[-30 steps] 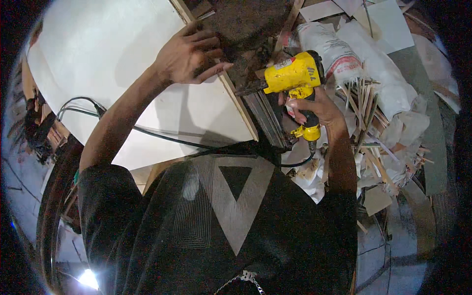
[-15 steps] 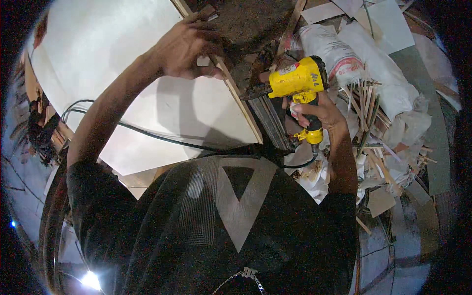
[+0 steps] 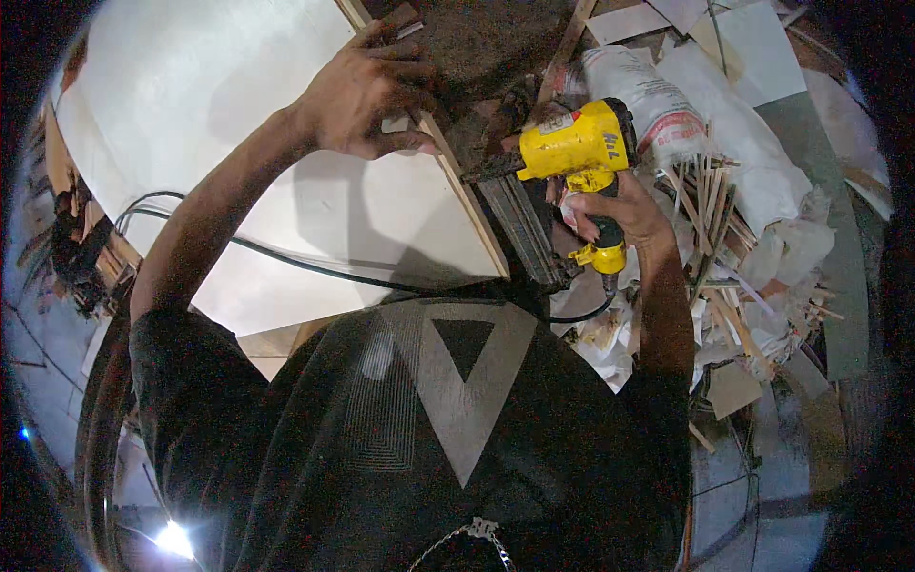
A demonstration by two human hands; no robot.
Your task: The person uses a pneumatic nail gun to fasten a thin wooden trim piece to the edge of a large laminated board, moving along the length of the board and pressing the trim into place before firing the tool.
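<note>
Steadying the framed edge of a white panel [image 3: 219,124], the left hand [image 3: 367,100] lies across the pale wooden strip [image 3: 472,214] that borders it; the fingers curve beyond the strip and the thumb rests near its inner side. How firmly this hand presses, or whether it pinches the strip, cannot be told. The right hand [image 3: 637,214] is wrapped around the black handle of a yellow pneumatic nailer [image 3: 577,143], held to the right of the panel with its dark nose directed left toward the strip. Contact between nose and strip cannot be confirmed from this angle. The air hose [image 3: 315,270] crosses the panel and also shows at the base of the handle. For sound work at this stage, the nose should probably sit square on the strip before the trigger is pressed, since a tilted tool could split thin wood. The left fingers, near the nose, are best kept out of the line of fire. Slack in the hose would help, as a taut line could drag the tool askew.
</note>
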